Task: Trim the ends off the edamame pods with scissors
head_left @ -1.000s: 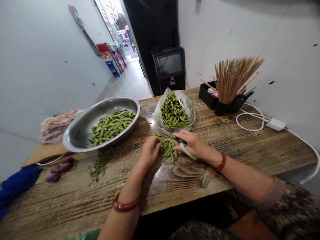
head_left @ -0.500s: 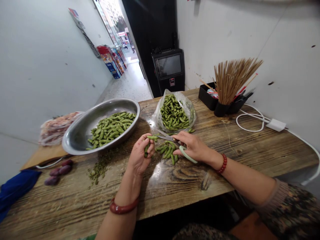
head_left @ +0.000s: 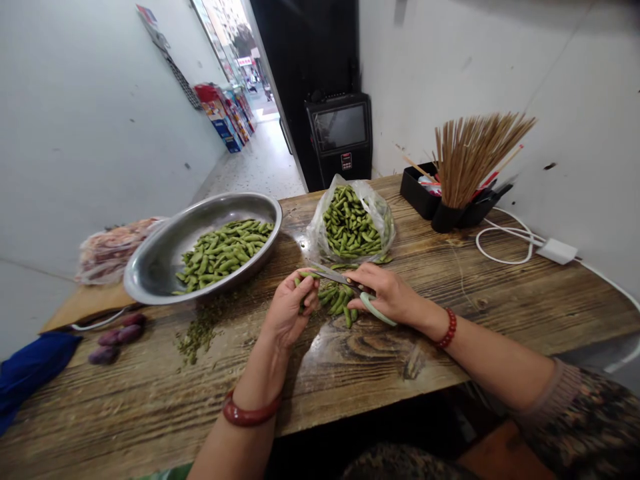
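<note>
Held pod: a slim, matt green bean pod [head_left: 309, 274], pinched level between thumb and fingers, on the near side of the bag and a little to its left; more green shows inside the same hand, its count hidden.
Left hand: the bare left hand [head_left: 293, 303], a dark red bangle on its forearm, is curled around the pod, fingers closed.
Right hand: the bare right hand [head_left: 385, 293], red beads at the wrist, grips the scissors, nearer the person than the bag.
Scissors: steel-bladed scissors with pale green loop handles [head_left: 376, 311], blades pointing left at the held pod's tip; I cannot tell whether they touch it.
Loose pods: a small heap of plump, bumpy green pods [head_left: 340, 300], just on the near side of the bag, beneath the hands.
Bag: a clear, crumpled plastic bag [head_left: 388, 230], open towards the person, packed with pods of duller green, a few lying at its mouth.
Basin: a shiny oval metal basin [head_left: 155, 267], left of the bag, with a layer of brighter green pods [head_left: 227, 253].
Plant bits: scattered green-brown scraps [head_left: 195, 340], left of the bag and nearer the person.
Sticks: a fanned bundle of thin brown wooden sticks [head_left: 475, 160], upright in a black holder [head_left: 446, 219] right of the bag.
</note>
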A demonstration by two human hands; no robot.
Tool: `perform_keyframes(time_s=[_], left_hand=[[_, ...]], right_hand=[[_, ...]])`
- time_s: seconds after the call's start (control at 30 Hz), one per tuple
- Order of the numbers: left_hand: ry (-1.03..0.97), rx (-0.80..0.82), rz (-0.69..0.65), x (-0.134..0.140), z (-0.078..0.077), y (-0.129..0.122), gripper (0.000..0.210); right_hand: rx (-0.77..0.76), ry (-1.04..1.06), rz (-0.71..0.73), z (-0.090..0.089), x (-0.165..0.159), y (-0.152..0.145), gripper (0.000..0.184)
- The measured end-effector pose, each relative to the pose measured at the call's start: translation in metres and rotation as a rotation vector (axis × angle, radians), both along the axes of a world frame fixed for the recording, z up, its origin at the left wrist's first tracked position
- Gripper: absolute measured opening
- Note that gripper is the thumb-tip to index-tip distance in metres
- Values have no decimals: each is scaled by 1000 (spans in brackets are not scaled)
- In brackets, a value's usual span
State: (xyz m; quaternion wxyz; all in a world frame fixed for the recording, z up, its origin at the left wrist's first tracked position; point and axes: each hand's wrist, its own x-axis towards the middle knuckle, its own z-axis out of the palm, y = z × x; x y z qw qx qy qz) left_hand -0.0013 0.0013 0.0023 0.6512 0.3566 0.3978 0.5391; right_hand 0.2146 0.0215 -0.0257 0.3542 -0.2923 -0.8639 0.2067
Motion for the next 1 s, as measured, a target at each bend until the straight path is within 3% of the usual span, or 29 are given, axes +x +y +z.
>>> perform_keyframes(time_s=[0.67, 1.0], left_hand=[[17, -12, -45, 5, -2, -2, 22], [116, 37, -55, 6, 0, -2, 20]], right_hand=[[20, 10, 2, 3, -1, -1, 50], [29, 15, -31, -4, 2, 4, 49]])
